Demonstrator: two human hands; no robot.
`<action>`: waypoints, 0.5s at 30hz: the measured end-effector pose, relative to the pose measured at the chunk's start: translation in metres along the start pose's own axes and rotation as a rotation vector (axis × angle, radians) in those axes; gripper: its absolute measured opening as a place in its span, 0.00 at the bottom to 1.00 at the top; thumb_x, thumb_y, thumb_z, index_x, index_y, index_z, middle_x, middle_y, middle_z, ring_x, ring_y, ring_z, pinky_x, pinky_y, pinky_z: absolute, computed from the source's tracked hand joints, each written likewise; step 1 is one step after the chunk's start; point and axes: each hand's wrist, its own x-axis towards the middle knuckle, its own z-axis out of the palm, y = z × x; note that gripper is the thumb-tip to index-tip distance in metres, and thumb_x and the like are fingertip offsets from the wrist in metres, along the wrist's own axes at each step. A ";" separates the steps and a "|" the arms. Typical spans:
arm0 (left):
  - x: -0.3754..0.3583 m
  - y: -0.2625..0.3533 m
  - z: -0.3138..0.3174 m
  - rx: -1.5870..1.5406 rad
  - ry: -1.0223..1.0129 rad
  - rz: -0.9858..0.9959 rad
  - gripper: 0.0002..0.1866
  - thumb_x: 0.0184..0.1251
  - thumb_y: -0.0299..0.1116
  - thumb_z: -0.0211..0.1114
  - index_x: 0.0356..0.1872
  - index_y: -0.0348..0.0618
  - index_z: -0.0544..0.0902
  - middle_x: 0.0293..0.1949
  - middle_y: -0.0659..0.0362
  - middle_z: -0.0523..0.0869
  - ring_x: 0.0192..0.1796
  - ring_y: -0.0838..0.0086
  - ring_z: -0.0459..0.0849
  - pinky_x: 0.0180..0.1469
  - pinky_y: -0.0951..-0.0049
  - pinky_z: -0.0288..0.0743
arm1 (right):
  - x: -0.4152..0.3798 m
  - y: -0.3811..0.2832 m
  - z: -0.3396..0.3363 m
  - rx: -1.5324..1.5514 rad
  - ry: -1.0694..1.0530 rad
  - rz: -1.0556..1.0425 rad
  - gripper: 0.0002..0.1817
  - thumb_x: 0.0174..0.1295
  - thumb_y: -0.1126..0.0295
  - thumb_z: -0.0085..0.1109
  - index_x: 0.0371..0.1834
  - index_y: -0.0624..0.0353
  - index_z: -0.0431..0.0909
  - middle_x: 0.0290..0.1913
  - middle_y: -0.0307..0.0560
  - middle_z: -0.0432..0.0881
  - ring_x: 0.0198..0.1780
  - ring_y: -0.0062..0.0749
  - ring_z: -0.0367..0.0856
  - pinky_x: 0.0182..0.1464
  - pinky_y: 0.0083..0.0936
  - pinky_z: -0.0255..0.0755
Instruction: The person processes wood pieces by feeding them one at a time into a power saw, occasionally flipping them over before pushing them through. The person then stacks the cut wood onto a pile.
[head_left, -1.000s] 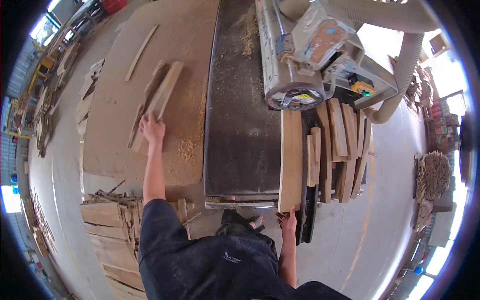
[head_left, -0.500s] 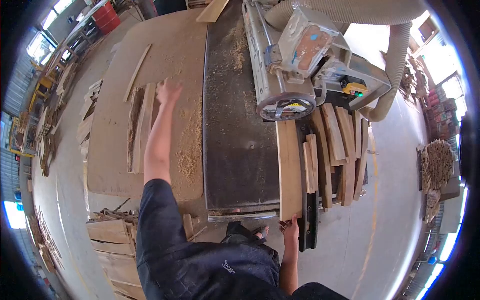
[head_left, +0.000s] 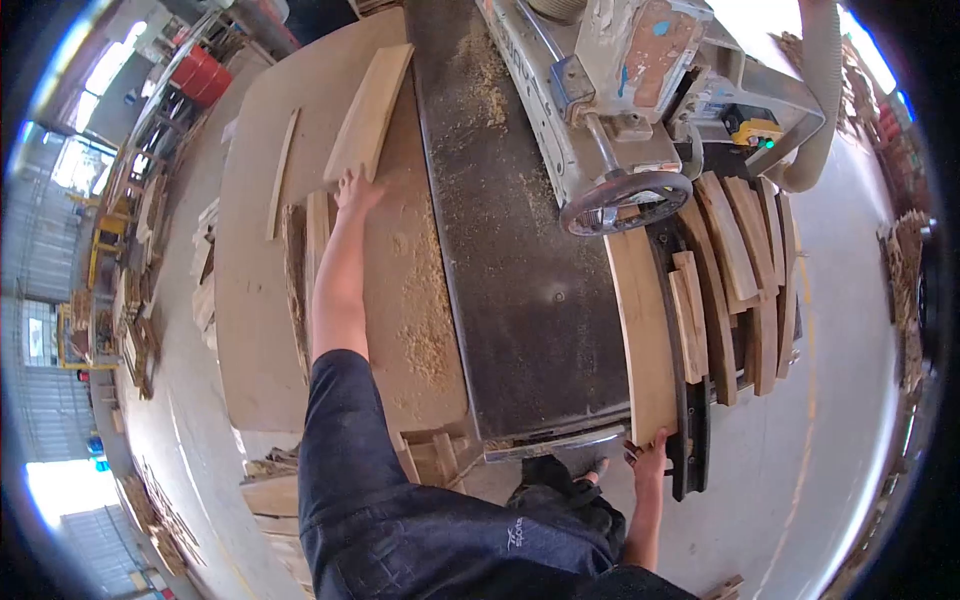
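Note:
My left hand (head_left: pixel 355 190) reaches over the brown table, its fingers on the near end of a pale wooden board (head_left: pixel 372 105). The grip underneath is hidden. My right hand (head_left: pixel 648 455) holds the near end of another long board (head_left: pixel 642 340), with the thumb on top. That board lies flat on the dark saw-dusted bed (head_left: pixel 540 330) along a black metal rail (head_left: pixel 690 440). Its far end passes under the handwheel (head_left: pixel 625 203) of the machine.
Several narrow wood pieces (head_left: pixel 740 260) lie right of the rail. Rough-edged offcuts (head_left: pixel 293 270) and a thin strip (head_left: pixel 283 175) are on the brown table, with sawdust (head_left: pixel 425 320) along its edge. More boards (head_left: pixel 270 495) are stacked at lower left.
My left hand has moved forward from beside the offcuts to the pale board, which has come nearer. My right hand stays at the other board's end. The view has shifted.

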 end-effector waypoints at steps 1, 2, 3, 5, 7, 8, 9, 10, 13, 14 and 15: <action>0.005 -0.009 0.006 0.039 -0.007 0.006 0.50 0.62 0.66 0.63 0.81 0.55 0.55 0.82 0.47 0.49 0.83 0.52 0.48 0.77 0.44 0.52 | -0.005 -0.003 0.000 -0.008 -0.032 0.001 0.45 0.61 0.23 0.49 0.66 0.49 0.70 0.53 0.42 0.81 0.51 0.40 0.82 0.49 0.38 0.69; 0.008 -0.015 0.017 0.073 -0.016 0.009 0.49 0.63 0.66 0.61 0.81 0.56 0.54 0.82 0.48 0.48 0.83 0.53 0.47 0.78 0.44 0.51 | -0.009 -0.009 -0.001 -0.023 -0.063 -0.001 0.44 0.62 0.24 0.48 0.65 0.51 0.70 0.52 0.43 0.82 0.51 0.41 0.82 0.49 0.37 0.70; 0.001 -0.015 0.024 0.071 0.055 0.034 0.47 0.66 0.66 0.57 0.81 0.55 0.55 0.82 0.48 0.48 0.83 0.53 0.47 0.78 0.43 0.50 | -0.009 -0.012 -0.002 -0.024 -0.049 -0.003 0.44 0.62 0.24 0.48 0.65 0.51 0.70 0.52 0.43 0.82 0.51 0.41 0.82 0.49 0.37 0.70; -0.017 0.000 0.031 0.047 0.085 0.010 0.47 0.67 0.67 0.55 0.81 0.55 0.56 0.82 0.48 0.48 0.83 0.53 0.47 0.78 0.43 0.50 | -0.010 -0.014 -0.007 -0.036 -0.104 -0.004 0.42 0.66 0.26 0.46 0.63 0.53 0.70 0.52 0.45 0.82 0.51 0.40 0.81 0.50 0.37 0.71; -0.034 0.014 0.028 -0.028 0.137 -0.004 0.44 0.70 0.67 0.51 0.80 0.54 0.58 0.82 0.49 0.51 0.82 0.54 0.49 0.78 0.43 0.50 | -0.018 -0.026 0.007 -0.038 -0.107 0.019 0.41 0.67 0.27 0.45 0.63 0.54 0.71 0.51 0.45 0.82 0.51 0.40 0.81 0.50 0.37 0.71; -0.041 0.020 0.031 -0.025 0.127 0.017 0.43 0.70 0.65 0.50 0.80 0.54 0.58 0.81 0.49 0.53 0.82 0.54 0.50 0.78 0.43 0.50 | -0.026 -0.030 0.010 -0.033 -0.106 0.048 0.39 0.68 0.29 0.44 0.62 0.54 0.71 0.51 0.45 0.82 0.50 0.40 0.80 0.50 0.37 0.71; -0.049 0.028 0.032 -0.024 0.124 0.041 0.42 0.71 0.64 0.50 0.80 0.54 0.57 0.81 0.50 0.54 0.82 0.54 0.51 0.78 0.43 0.50 | -0.027 -0.031 0.011 -0.060 -0.116 0.059 0.39 0.68 0.29 0.44 0.62 0.54 0.71 0.51 0.45 0.82 0.50 0.40 0.80 0.50 0.37 0.71; -0.066 0.042 0.030 -0.012 0.129 0.046 0.41 0.72 0.62 0.50 0.80 0.54 0.57 0.80 0.50 0.56 0.81 0.53 0.52 0.78 0.43 0.50 | -0.024 -0.032 0.011 -0.042 -0.113 0.063 0.39 0.68 0.29 0.44 0.61 0.54 0.71 0.50 0.45 0.82 0.49 0.40 0.80 0.50 0.37 0.71; -0.108 0.046 0.041 -0.011 0.137 0.063 0.39 0.73 0.60 0.50 0.80 0.54 0.57 0.79 0.50 0.58 0.80 0.53 0.54 0.78 0.43 0.51 | -0.015 -0.029 0.008 -0.074 -0.099 0.040 0.39 0.68 0.28 0.44 0.60 0.54 0.72 0.50 0.45 0.82 0.47 0.39 0.80 0.49 0.36 0.71; -0.121 0.050 0.046 -0.021 0.137 0.087 0.38 0.74 0.59 0.51 0.80 0.53 0.57 0.79 0.50 0.58 0.80 0.53 0.54 0.78 0.43 0.51 | -0.010 -0.030 0.006 -0.116 -0.080 0.010 0.38 0.68 0.28 0.44 0.60 0.53 0.72 0.50 0.45 0.82 0.46 0.39 0.80 0.49 0.36 0.71; -0.138 0.049 0.048 -0.049 0.153 0.084 0.37 0.74 0.58 0.51 0.79 0.53 0.60 0.78 0.50 0.59 0.80 0.53 0.56 0.77 0.43 0.51 | -0.002 -0.026 0.003 -0.055 -0.009 0.026 0.36 0.68 0.29 0.46 0.57 0.51 0.73 0.47 0.44 0.82 0.43 0.38 0.81 0.44 0.35 0.71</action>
